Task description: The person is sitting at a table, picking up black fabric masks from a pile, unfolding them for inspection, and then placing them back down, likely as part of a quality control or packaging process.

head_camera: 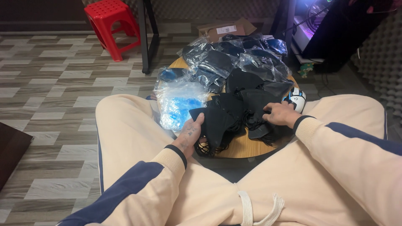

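- Seated cross-legged, a person works at a round wooden table [247, 147].
- Left hand [190, 133] grips the edge of a black face mask [213, 121].
- Loose black masks [247, 104] lie piled mid-table.
- Right hand [281, 114] rests on them, fingers spread.

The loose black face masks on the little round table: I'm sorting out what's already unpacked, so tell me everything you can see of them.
The loose black face masks lie in an untidy, overlapping pile at the near edge of the round wooden table. They look like soft matte fabric, folded flat, with thin black ear loops tangled and trailing toward the person. The left hand grips the near-left mask by its edge; the right hand rests fingers-down on the pile's right side. Behind them lie clear bags of packed masks.
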